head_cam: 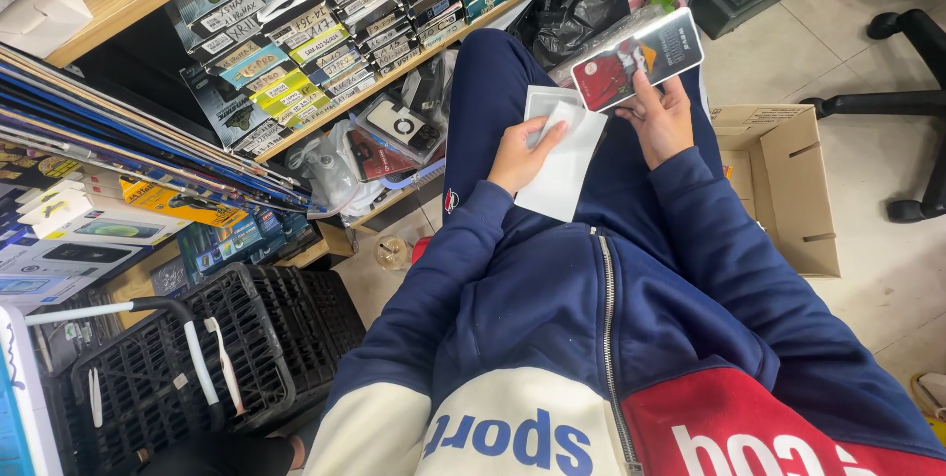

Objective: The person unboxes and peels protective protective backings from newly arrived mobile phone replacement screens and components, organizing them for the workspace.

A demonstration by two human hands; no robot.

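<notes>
1. Head view: the person sits with knees raised, in a navy, white and red zip jacket (601, 338), both hands working over the lap.
2. The left hand (520, 153) has its fingers closed in a pinch on a thin white rectangular paper sleeve (564, 166), thumb on top near the upper edge, the sleeve hanging down across the thigh.
3. A second pale flat sheet or card (542, 100) sits just behind the sleeve's top; whether it is sliding out of the sleeve or only lies against it, I cannot tell.
4. The right hand (662, 121) grips a flat clear-plastic retail pack with a red and dark printed insert (636, 60), fingers wrapped about its lower end, the pack tilted up and to the right, just beside the sleeve.
5. To handle this well, it seems wise to keep the pinch at the sleeve's edge only, so the flat contents are neither bent nor smudged, and to hold the plastic pack level enough that nothing slips from it.
6. Around: an open brown cardboard box (778, 190) on the tiled floor to the right, a wooden shelf (325, 106) of stacked labelled accessory boxes to the left, a black plastic shopping basket (197, 358) below it.
</notes>
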